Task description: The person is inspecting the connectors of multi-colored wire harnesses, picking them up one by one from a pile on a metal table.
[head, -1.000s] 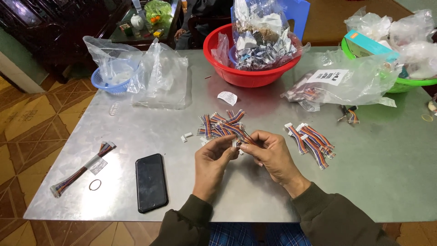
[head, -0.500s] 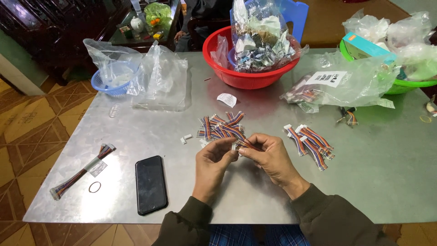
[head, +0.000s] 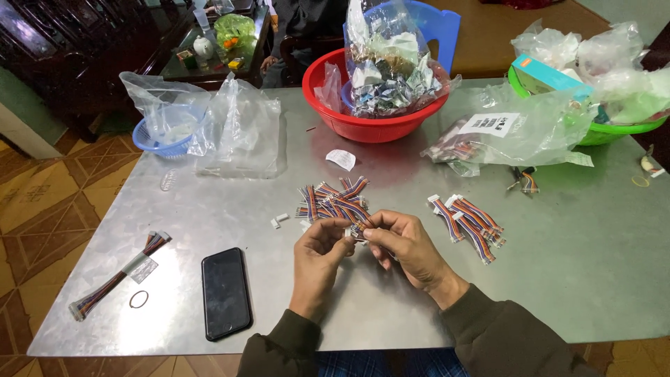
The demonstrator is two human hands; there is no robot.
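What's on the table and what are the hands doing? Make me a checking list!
Surface: grey metal table, scuffed.
Job's things: small multicoloured wire piece pinched between both hands; loose pile of wire pieces behind; sorted pile to the right.
Clutter: black phone, rubber band, red bowl, green bowl, blue basket, plastic bags.
Grippers: left hand and right hand, fingertips closed on the wire piece.
Cables: long tied wire bundle at left.
Surroundings: tiled floor, dark wooden furniture.
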